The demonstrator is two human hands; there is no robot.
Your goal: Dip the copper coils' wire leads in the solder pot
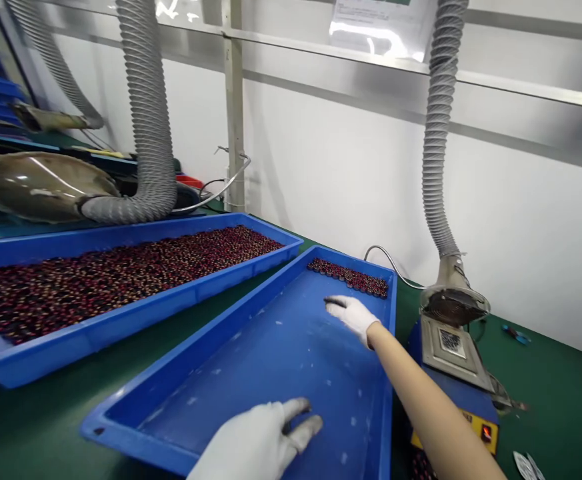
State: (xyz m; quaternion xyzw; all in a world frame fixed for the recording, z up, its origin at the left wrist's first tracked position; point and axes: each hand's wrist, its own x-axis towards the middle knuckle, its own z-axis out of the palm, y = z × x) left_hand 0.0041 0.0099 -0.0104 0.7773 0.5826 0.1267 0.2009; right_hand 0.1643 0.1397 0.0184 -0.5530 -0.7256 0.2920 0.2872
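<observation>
Blue tray (265,347), scuffed | dk-red pcs (349,277), far end | L hand (258,440) grip apart | R hand (353,317) grip unclear

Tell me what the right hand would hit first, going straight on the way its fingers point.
The right hand would probably meet the long left wall of the tray below it; its height is hard to judge, so it might pass over.

Factory workbench; fume-extraction hoses (441,127), parts trays (251,360).
</observation>
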